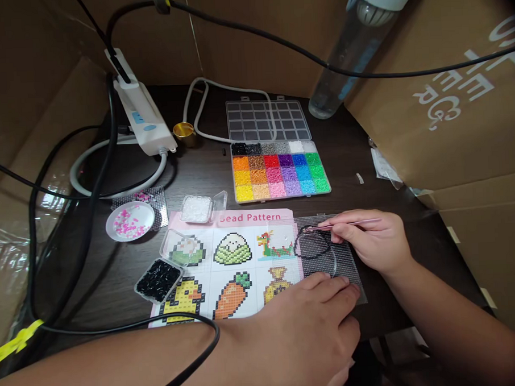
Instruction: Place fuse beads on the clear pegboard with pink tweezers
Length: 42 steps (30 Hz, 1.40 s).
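Observation:
Pink tweezers (pixel 361 222) are pinched in my right hand (pixel 374 242), their tips at the upper edge of a black bead outline (pixel 297 249). That outline lies on a clear pegboard (pixel 350 274), which overlaps the right side of the Bead Pattern sheet (pixel 232 262). My left hand (pixel 314 321) rests flat, fingers spread, over the lower part of the pegboard, holding nothing that I can see. Left of it, an open box of black beads (pixel 159 280) stands on the sheet. A box of white beads (pixel 196 209) sits at the sheet's top edge.
Behind the sheet lies an open sorting case (pixel 281 172) of coloured beads. A dish of pink and white beads (pixel 131 221), a gold cup (pixel 184 133) and a power strip (pixel 145 115) stand at left. A black cable (pixel 181 314) crosses above my left forearm.

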Each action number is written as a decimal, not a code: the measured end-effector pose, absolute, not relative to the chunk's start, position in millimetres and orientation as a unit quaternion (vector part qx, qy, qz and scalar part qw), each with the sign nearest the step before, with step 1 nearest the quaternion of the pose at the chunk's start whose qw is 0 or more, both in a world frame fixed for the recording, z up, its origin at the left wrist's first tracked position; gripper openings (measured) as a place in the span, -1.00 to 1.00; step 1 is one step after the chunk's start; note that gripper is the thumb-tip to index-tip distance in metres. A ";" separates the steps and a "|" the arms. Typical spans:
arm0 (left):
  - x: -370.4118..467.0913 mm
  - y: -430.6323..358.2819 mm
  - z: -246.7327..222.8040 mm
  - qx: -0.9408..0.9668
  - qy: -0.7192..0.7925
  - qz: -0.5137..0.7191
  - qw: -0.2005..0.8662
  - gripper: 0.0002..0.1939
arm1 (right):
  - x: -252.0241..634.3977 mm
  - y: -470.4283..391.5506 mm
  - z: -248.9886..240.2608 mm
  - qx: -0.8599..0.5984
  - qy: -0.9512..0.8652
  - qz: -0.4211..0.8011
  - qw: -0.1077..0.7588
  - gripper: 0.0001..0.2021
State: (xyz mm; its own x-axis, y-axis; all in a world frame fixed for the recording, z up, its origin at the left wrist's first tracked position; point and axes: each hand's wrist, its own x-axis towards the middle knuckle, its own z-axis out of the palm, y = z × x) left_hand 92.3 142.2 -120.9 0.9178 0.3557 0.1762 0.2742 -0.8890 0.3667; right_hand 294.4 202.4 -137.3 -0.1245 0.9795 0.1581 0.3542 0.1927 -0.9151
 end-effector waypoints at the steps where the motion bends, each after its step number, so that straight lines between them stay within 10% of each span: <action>1: 92.2 142.3 -120.6 0.964 0.163 0.119 0.171 -0.62 | 294.5 202.5 -137.6 -0.513 -0.649 0.376 0.418 -0.90; 42: 92.6 143.0 -121.2 0.965 0.163 0.120 0.167 -0.62 | 291.6 203.6 -135.2 -0.534 -0.622 0.382 0.426 -0.87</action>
State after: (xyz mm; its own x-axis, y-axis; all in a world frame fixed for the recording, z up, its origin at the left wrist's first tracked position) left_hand 92.6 143.0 -121.2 0.9184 0.3539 0.1771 0.2739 -0.8914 0.3610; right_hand 291.6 203.6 -135.2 -0.0656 0.9904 0.1213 0.3382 0.1365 -0.9311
